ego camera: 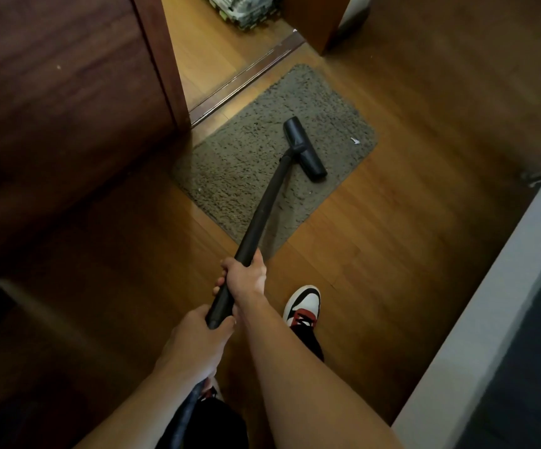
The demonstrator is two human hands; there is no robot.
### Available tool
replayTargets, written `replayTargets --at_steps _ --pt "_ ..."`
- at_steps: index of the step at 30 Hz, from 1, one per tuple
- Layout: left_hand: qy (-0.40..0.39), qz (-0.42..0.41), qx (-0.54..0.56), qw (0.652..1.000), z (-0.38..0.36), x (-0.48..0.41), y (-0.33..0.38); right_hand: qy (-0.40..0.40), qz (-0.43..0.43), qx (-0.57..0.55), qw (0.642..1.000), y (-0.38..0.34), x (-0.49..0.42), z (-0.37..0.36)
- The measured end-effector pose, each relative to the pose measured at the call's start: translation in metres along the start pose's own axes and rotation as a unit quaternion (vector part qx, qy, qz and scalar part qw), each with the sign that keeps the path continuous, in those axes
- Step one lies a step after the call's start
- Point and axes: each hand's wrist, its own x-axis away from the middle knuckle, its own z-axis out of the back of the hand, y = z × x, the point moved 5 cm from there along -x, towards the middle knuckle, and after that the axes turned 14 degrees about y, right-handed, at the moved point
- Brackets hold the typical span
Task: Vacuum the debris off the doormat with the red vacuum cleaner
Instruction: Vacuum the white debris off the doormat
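Observation:
A grey-brown shaggy doormat (246,163) lies on the wooden floor in front of a doorway. The vacuum's black floor nozzle (305,149) rests flat on the mat, right of its middle. Its black wand (264,209) slants down toward me. My right hand (245,278) grips the wand higher up, and my left hand (194,338) grips its lower end where the hose begins. A small white scrap of debris (354,140) lies on the mat to the right of the nozzle. The red vacuum body is out of view.
A dark wooden door (68,108) stands at the left. The door threshold (246,74) runs behind the mat. A pale wall or ledge (489,319) borders the right side. My right shoe (303,306) stands on the wooden floor (408,222) near the mat.

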Motion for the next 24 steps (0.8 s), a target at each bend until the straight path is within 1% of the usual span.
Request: replayTargets --at_steps 8,16,24 --pt "0.0 -0.005 0.004 1.0 -0.03 -0.008 0.025 0.009 0.006 -0.009 1.0 -0.026 -0.021 0.021" --pt "-0.009 -0.015 -0.021 1.0 -0.064 -0.025 0.072 0.019 -0.006 -0.037 0.999 -0.065 -0.057 0.044" --pt "-0.007 -0.017 -0.033 0.999 -0.099 -0.041 0.112 0.032 0.004 -0.046 0.998 -0.101 -0.095 0.068"
